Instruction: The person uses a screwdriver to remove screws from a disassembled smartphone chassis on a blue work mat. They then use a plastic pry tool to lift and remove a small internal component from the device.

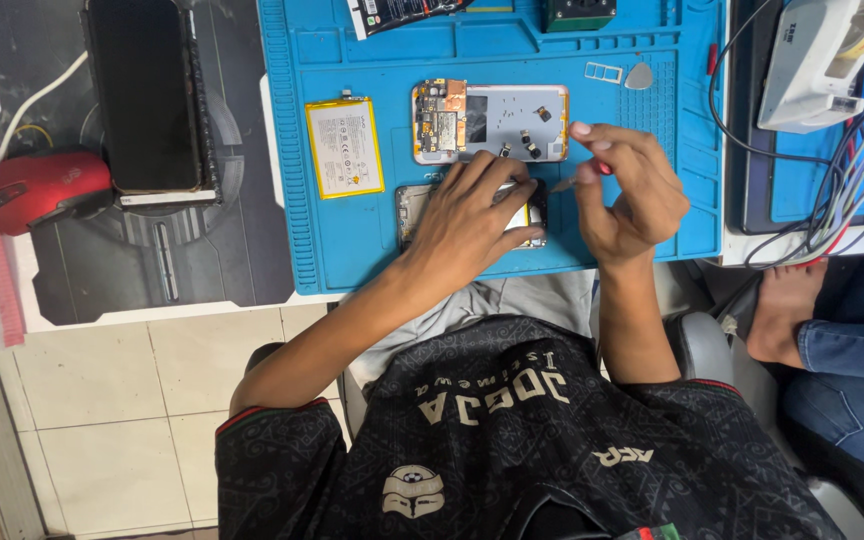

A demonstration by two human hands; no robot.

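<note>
You have two opened phone bodies [490, 122] on the blue mat [352, 250], one yellow-edged battery [344, 147], one red mouse [40, 188] and one grey pick [639, 76].

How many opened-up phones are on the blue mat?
2. One phone lies on the mat's middle. The other phone is under the left hand, by the right hand's tool. Others could be hidden.
</note>
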